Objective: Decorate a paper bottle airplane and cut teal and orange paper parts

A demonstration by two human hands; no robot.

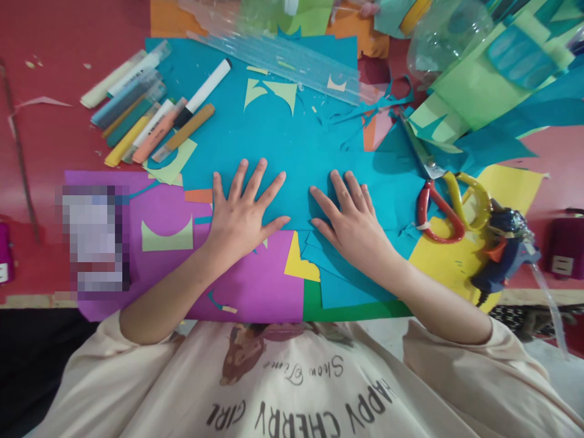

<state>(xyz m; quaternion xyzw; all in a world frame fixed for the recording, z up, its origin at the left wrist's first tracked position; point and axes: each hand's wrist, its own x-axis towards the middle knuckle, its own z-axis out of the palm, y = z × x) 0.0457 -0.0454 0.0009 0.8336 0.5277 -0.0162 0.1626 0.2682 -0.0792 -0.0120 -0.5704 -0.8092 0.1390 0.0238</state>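
Observation:
My left hand [241, 210] lies flat with fingers spread on a large blue paper sheet [292, 140], at its near edge. My right hand [349, 219] rests palm down beside it on the same blue sheet, fingers stretched out and slightly apart. Neither hand holds anything. Under the blue sheet lie a purple sheet [246, 286], a yellow scrap [298, 264] and a green sheet [319, 307].
Several markers and glue sticks [146, 115] lie at the far left. A clear plastic ruler [283, 58] crosses the top of the blue sheet. Scissors [444, 201] with red and yellow handles and a blue glue gun [504, 252] lie to the right. Paper scraps and a plastic bottle [444, 36] crowd the far right.

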